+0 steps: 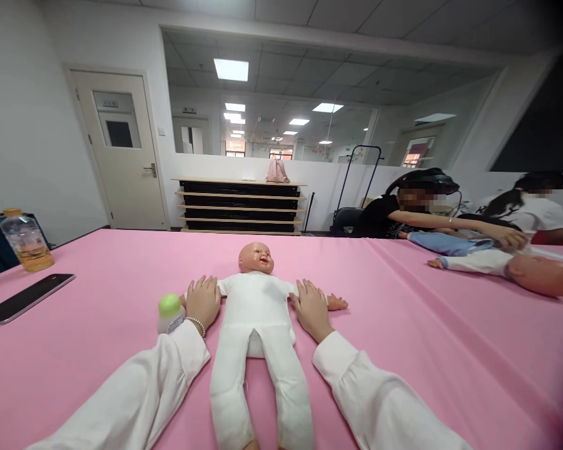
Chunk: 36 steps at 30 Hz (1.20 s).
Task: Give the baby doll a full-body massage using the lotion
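A baby doll (pixel 258 303) with a white cloth body lies on its back on the pink tablecloth (pixel 136 269), head away from me and legs toward me. My left hand (pixel 204 301) rests over the doll's arm on the left side, its fingers stretched out. Over the arm on the right side lies my right hand (pixel 312 307), also with extended fingers; the doll's small hand pokes out beyond it. Close beside my left wrist stands a small bottle (pixel 170 314) with a green cap. Neither hand grips anything that I can see.
At the left are a black phone (pixel 28 298) and a drink bottle (pixel 27 240) with an orange cap. Across the table on the right, a person wearing a headset (pixel 422 182) reaches over another doll (pixel 542 274). A shelf rack (pixel 241 205) stands against the far wall.
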Tool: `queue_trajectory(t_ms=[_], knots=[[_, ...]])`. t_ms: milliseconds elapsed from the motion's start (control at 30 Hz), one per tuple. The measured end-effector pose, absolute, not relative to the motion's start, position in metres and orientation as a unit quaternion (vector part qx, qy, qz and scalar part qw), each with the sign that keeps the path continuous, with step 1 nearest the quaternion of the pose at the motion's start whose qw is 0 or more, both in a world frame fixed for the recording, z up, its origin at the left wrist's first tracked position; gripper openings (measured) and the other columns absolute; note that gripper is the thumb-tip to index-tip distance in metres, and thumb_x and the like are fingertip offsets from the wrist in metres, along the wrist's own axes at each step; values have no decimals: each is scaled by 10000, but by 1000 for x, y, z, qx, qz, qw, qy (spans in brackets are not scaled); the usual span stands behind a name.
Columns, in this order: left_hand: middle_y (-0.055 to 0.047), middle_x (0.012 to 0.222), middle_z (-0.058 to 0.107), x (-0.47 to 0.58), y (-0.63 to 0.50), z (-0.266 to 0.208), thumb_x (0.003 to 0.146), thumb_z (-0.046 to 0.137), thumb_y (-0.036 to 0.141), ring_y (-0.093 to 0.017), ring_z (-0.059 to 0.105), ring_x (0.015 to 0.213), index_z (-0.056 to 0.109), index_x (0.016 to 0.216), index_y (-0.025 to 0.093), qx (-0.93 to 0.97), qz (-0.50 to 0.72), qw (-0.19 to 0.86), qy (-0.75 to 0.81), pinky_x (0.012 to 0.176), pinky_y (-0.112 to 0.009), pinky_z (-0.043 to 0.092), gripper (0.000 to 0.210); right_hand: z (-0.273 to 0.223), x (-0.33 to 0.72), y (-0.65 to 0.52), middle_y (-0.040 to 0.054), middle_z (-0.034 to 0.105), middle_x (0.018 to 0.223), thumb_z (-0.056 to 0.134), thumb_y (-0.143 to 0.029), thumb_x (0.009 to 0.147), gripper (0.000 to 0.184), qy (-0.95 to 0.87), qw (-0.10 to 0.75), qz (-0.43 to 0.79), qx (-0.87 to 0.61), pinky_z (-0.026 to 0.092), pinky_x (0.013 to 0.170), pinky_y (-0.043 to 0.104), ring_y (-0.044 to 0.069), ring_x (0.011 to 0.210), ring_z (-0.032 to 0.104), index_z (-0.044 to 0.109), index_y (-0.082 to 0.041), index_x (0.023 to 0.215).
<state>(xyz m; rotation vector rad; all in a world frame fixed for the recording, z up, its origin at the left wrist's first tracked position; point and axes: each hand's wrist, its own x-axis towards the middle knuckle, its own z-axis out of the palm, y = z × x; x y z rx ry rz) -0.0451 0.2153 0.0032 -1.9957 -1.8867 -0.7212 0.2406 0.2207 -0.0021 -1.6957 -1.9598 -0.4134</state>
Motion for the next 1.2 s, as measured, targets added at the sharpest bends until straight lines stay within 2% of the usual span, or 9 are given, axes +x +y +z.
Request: queue_trajectory(t_ms=[133,300,600,733,867,933,1033,1100,1200], knots=[[-60,1378,429,-41,223,-3,909,262,273,-192,371,1276,419,1323,182,-774,-246,117,-572,1065,-425,234,452,2,230,222,99,358,1420,256,-352,929,490,-821,252,-101,-501,278,1061,424,208,1313,315,338,-149,1367],[-47,1354,460,-40,230,-11,927,221,299,-179,428,1234,414,1325,198,-790,-218,84,-567,1059,-446,246,454,-1,233,227,73,462,1351,233,-397,936,483,-824,233,-72,-512,310,1035,423,203,1242,417,394,-178,1335],[-193,1205,567,-45,212,8,865,365,329,-370,367,1243,600,1123,61,-657,-205,184,-702,1025,-585,143,439,10,269,222,181,675,925,299,-281,918,429,-675,185,-236,-674,274,961,534,344,1102,508,681,-92,868],[-133,1306,498,-37,177,25,868,371,296,-324,356,1265,523,1234,123,-707,-251,152,-644,1049,-560,164,433,30,254,195,178,564,1214,292,-258,914,406,-691,244,-195,-652,267,1011,522,312,1191,455,624,-91,1078],[-45,1367,445,-35,116,20,912,310,328,-219,358,1284,419,1322,230,-838,-299,81,-450,1064,-448,272,436,44,226,128,81,402,1393,298,-327,926,424,-838,271,-68,-468,291,1060,476,226,1294,358,443,-204,1306],[-22,1374,437,-38,91,8,933,269,346,-198,343,1297,366,1352,269,-870,-308,76,-377,1072,-433,270,437,41,214,93,46,350,1426,364,-356,914,431,-905,210,3,-370,295,1073,458,208,1322,314,402,-261,1333],[5,1333,487,-40,78,-7,918,335,419,-197,361,1287,417,1314,300,-907,-288,109,-286,1045,-389,326,421,22,206,65,33,240,1473,411,-343,896,351,-908,222,48,-352,321,1055,473,246,1343,253,534,-289,1220],[32,1253,562,-40,82,-12,895,421,419,-176,426,1242,463,1272,324,-923,-278,133,-230,1032,-342,351,391,5,206,68,32,285,1456,433,-357,886,318,-900,247,62,-354,333,1050,467,256,1330,277,581,-298,1162],[67,1092,657,-38,85,-13,904,429,374,-112,551,1103,488,1243,346,-937,-271,115,-187,994,-260,397,345,-17,212,82,-1,540,1279,455,-413,875,346,-922,241,87,-290,316,1063,450,221,1253,417,530,-358,1209]])
